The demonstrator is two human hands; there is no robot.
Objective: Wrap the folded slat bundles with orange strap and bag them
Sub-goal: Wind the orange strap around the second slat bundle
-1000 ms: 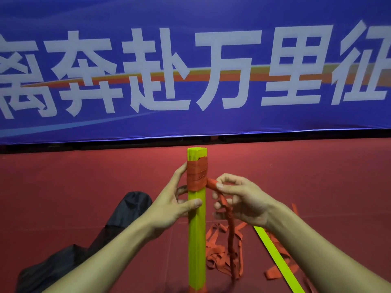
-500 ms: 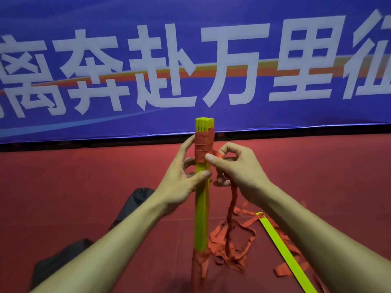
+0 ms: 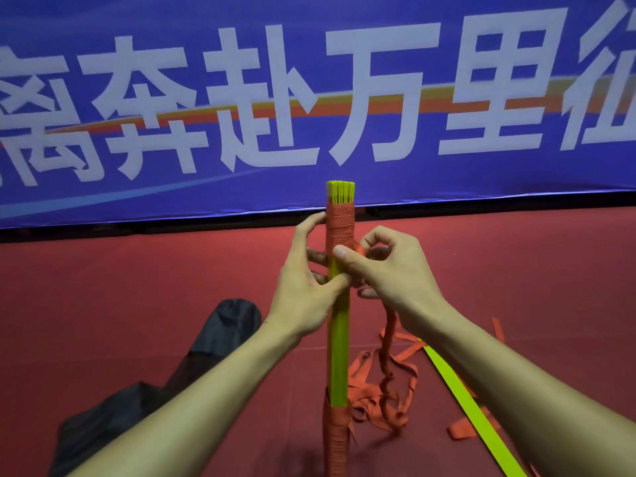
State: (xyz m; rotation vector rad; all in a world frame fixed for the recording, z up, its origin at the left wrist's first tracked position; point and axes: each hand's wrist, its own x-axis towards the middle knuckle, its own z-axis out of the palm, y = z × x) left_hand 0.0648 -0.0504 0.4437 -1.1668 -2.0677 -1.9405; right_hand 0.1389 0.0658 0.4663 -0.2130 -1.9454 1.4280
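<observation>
Hands (image 3: 303, 297) on bundle (image 3: 339, 339), strap (image 3: 388, 335); red floor (image 3: 137, 287).

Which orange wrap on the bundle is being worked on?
The upper wrap, near the top of the slat bundle: the right hand pinches the strap beside it. The lower wrap is untouched.

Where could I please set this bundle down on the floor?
Bare red floor left, between black bag and banner, and far right below the banner. Crowded right of the slat bundle: loose orange strap, a yellow slat.
</observation>
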